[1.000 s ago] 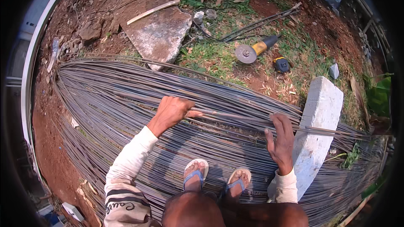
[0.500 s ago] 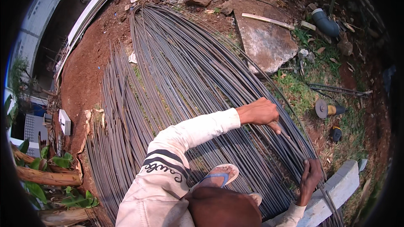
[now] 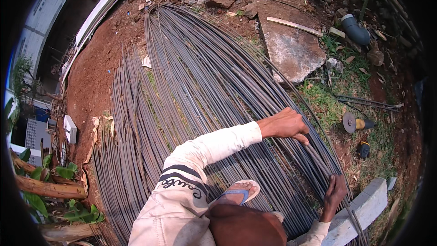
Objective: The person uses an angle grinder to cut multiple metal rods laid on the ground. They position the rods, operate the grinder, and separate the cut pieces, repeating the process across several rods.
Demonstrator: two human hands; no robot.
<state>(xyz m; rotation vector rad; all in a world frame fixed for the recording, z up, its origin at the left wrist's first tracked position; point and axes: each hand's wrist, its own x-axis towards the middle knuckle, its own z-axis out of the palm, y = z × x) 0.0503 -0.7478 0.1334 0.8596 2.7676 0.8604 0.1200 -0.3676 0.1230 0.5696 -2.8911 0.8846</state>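
Long dark steel rebar rods (image 3: pixel 205 86) lie spread beneath me, bent over into a loop at the far end. My left hand (image 3: pixel 287 125) reaches across them from the left, its fingers closed and thumb down on a rebar at the right side of the bundle. Lower and farther right, my right hand (image 3: pixel 335 193) curls its fingers against the same outer rods, close to a pale concrete block (image 3: pixel 359 209). Part of its grip is hidden by the hand itself. A sandalled foot (image 3: pixel 236 193) stands among the rods, below my left forearm.
On the grass to the right lie an angle grinder (image 3: pixel 357 122) and a tape measure (image 3: pixel 363 149). Beyond are a broken concrete slab (image 3: pixel 293 52), a wooden strip (image 3: pixel 293 26) and a grey pipe elbow (image 3: pixel 355 29). Cut trunks (image 3: pixel 50 187) with green leaves lie at the lower left.
My left hand has shifted slightly to the right along the outer rods. The right hand stays almost in place. The whole view has moved a little.
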